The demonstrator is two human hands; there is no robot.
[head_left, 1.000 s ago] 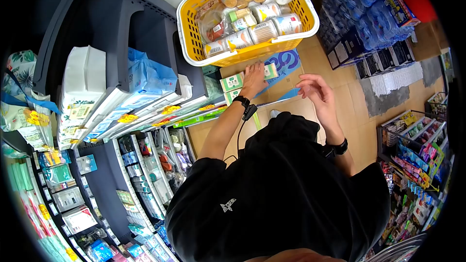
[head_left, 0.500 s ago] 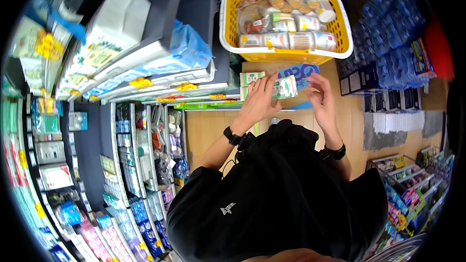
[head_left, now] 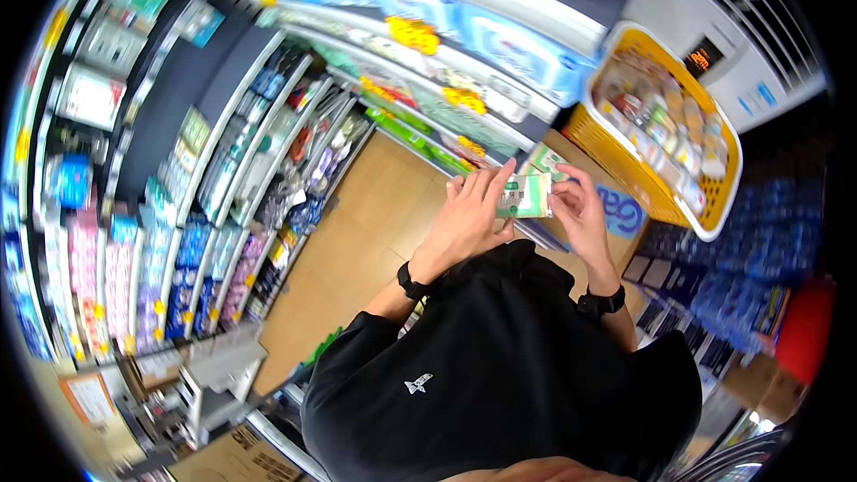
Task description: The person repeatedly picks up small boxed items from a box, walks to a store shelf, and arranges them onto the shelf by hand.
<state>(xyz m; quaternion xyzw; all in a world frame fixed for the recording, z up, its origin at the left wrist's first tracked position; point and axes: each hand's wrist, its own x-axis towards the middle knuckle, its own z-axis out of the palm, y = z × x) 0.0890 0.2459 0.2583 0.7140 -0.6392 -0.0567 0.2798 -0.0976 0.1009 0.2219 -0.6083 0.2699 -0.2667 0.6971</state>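
Observation:
My left hand (head_left: 469,217) grips a small green-and-white packet (head_left: 525,196) with printed writing on its front. The packet is held in front of my chest, and the fingers hide its left end. On its right edge, the thumb and fingertips of my right hand (head_left: 582,221) are closed. Just behind it shows another green-and-white packet (head_left: 546,159), partly covered by my fingers. Past my right hand is a cardboard box with blue print (head_left: 618,212). Above that box stands a yellow basket (head_left: 580,129) full of jars and canisters.
Shelves of blue wipe packs (head_left: 509,40) run along the front left. Further left, racks hold pink packs (head_left: 120,272) and other goods. Blue-wrapped bottles (head_left: 736,259) are stacked at the right. A white appliance (head_left: 759,58) with a lit display stands behind the basket.
The view has swung left, so the basket now appears further right and tilted. My right hand has come in from beside the packet to its right edge. My left hand keeps its hold.

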